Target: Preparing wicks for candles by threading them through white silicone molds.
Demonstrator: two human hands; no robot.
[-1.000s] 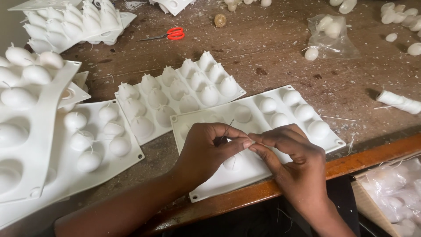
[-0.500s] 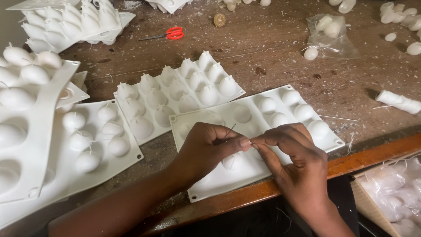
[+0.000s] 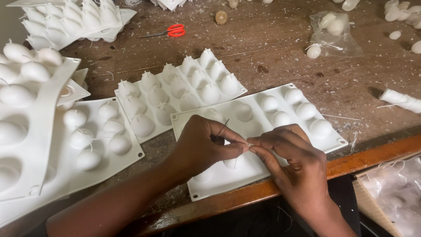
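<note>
Both hands meet over the front mould in the head view, left hand (image 3: 206, 147) and right hand (image 3: 289, 153) with fingertips pressed together, pinching a thin white thread (image 3: 250, 145) between them; a dark needle (image 3: 222, 128) sticks up out of the left-hand grip, so left is clamped on needle plus thread end, right is pinched on the thread itself, neither hand loose; work sits right above the white silicone mould (image 3: 324, 145), a flat tray of round bumps lying at the near table edge, some bumps hidden under the hands; step looks like threading or feeding wick through the needle, not yet pushed into any cavity as far as I can tell, thread too fine to see if it is through the eye; next move would call for a steady pinch, keeping the thread taut and lining the needle tip on the centre of one bump, small precise motion, no force; around it: second mould (image 3: 184, 87) with pointed bumps just behind, touching or overlapping the front one at its corner, more moulds (image 3: 87, 131) at left with short wicks poking out, red scissors (image 3: 173, 30) well back on the wooden table (image 3: 272, 48), clear bag of white candles (image 3: 335, 28) far right, thread spool (image 3: 401, 100) near the right edge, wax crumbs everywhere
</note>
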